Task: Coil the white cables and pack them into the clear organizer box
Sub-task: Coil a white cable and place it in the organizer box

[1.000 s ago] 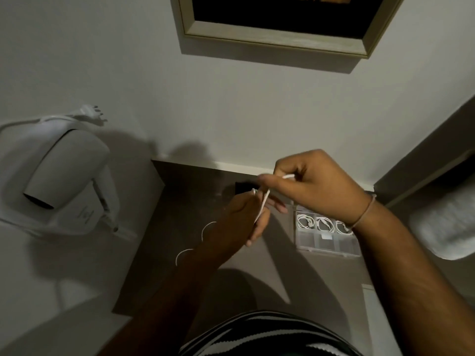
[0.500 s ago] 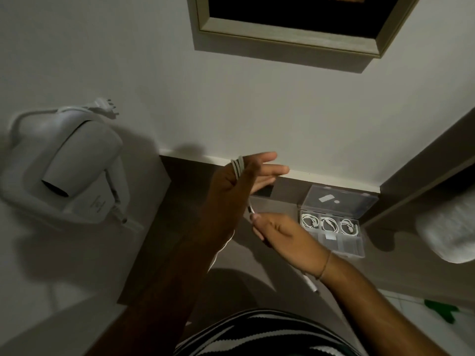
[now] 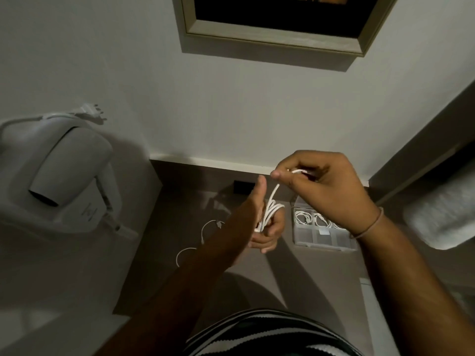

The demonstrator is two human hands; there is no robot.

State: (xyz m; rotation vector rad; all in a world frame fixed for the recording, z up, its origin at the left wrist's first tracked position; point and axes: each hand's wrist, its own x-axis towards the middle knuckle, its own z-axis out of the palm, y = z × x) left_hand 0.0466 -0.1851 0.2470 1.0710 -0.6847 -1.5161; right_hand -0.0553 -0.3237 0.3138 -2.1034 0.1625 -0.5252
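A white cable (image 3: 270,207) is looped several times around the fingers of my left hand (image 3: 257,219), which is held above the brown counter with the thumb up. My right hand (image 3: 321,186) is higher and to the right, pinching the cable's free end between thumb and forefinger. The clear organizer box (image 3: 323,233) lies on the counter to the right, partly hidden by my right wrist; its far compartments hold coiled white cables (image 3: 303,218). Another loose white cable (image 3: 205,229) lies on the counter left of my left forearm.
A white wall-mounted hair dryer (image 3: 64,170) hangs at the left. A small black object (image 3: 243,187) sits at the back of the brown counter (image 3: 180,201) by the wall. A framed picture (image 3: 277,32) hangs above. A rolled white towel (image 3: 442,211) lies at the right.
My right hand has swung up from below my left hand to above and right of it, carrying the cable end. My left hand has dropped lower, with more loops on its fingers.
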